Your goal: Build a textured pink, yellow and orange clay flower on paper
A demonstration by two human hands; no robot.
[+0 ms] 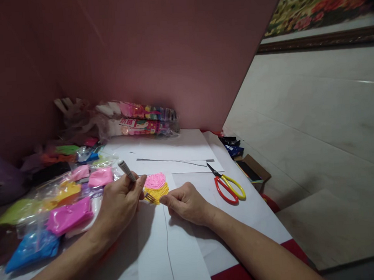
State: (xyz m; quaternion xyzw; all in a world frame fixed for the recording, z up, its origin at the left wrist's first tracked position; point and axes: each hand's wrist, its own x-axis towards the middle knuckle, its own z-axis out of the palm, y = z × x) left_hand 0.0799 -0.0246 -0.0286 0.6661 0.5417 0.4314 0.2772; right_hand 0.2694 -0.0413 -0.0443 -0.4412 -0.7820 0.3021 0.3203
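My left hand is closed round a small fork. Its patterned handle sticks up above the fist, and the tines point down at the yellow clay. Textured pink clay lies directly above the yellow, both on a white sheet of paper with a drawn line running down from them. My right hand has its fingers curled and pressed together, thumb and fingertip at the yellow clay's lower right edge. Whatever sits between those fingertips is hidden.
Scissors with red and yellow handles lie to the right. Bagged clay packets, including a magenta one and a blue one, crowd the left. Wrapped clay packs rest against the wall behind. A cardboard box stands beyond the table's right edge.
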